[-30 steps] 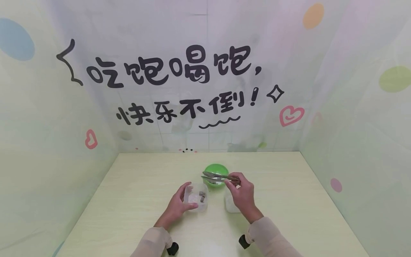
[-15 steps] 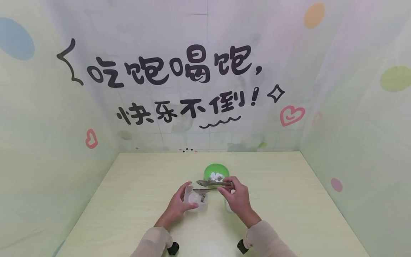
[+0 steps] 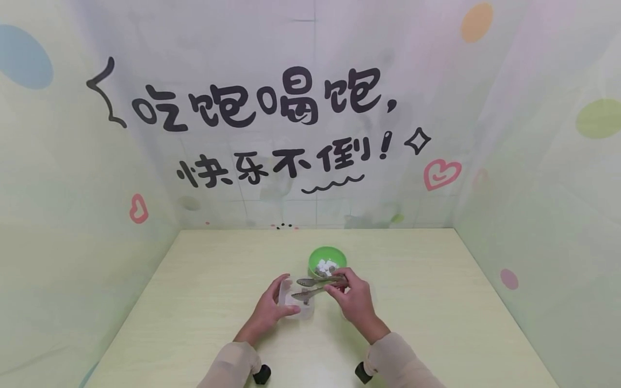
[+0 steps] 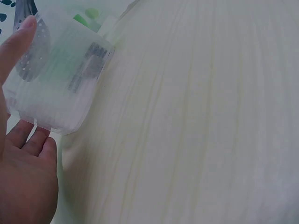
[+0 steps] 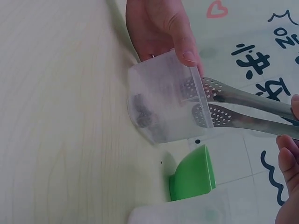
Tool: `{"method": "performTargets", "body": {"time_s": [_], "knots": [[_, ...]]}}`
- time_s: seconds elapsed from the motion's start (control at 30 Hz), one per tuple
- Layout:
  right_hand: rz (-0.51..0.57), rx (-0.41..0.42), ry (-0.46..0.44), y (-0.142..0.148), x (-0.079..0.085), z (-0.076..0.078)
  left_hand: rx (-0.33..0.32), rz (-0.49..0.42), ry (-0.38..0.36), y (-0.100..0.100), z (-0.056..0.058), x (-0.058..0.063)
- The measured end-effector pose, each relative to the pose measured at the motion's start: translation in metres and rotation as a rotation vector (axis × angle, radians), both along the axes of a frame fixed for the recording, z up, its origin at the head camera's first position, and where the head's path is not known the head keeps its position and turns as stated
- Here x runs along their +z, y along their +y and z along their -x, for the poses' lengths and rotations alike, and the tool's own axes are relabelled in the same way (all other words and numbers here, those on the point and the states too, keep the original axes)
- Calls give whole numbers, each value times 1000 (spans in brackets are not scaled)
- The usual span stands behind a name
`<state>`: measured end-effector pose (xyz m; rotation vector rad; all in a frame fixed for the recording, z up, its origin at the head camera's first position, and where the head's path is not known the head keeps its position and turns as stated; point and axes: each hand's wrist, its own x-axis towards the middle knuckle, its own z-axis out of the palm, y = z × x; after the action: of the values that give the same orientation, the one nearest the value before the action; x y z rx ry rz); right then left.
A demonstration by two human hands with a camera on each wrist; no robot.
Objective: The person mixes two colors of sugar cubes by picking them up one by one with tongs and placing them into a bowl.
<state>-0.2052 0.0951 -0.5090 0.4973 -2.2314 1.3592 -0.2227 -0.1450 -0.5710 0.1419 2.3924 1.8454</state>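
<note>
A clear plastic container [image 3: 308, 313] is held at its sides by my left hand [image 3: 266, 310], thumb on the near edge. Grey chunks [image 5: 140, 111] lie at its bottom, blurred through the wall. My right hand [image 3: 357, 303] grips metal tongs [image 3: 306, 282] with perforated tips. Those tips are spread apart and reach in through the container's mouth, as the right wrist view shows. Just behind stands a green bowl [image 3: 317, 254] holding white and grey pieces; the right hand's fingers overlap its near edge in the head view.
A second clear container [image 5: 180, 213] stands beside the green bowl, mostly hidden under my right hand in the head view. All of it is on a pale wooden table [image 3: 218, 264]. Printed fabric walls [image 3: 271, 210] rise along the back and both sides.
The tongs have moved from over the green bowl left and nearer to me, down into the left container, their arms spreading wider. My left hand and its container have stayed in place.
</note>
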Motion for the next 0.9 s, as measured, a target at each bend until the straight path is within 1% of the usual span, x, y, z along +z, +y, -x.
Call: {"method": "performTargets", "body": {"time_s": [0.17,0.37,0.5,0.7,0.9], "knots": [[-44,14,-54,-3,0,0,-1,8,-3,0,0,0],[-136,29,-55,-7,1,0,-1,22,-1,1,0,0],[-162,23,-56,-10,2,0,-1,14,-3,0,0,1],[-209,-3,-106,-17,5,-2,4,11,4,1,-1,3],[-229,2,-129,-20,7,-4,-1,33,8,3,-4,4]]}}
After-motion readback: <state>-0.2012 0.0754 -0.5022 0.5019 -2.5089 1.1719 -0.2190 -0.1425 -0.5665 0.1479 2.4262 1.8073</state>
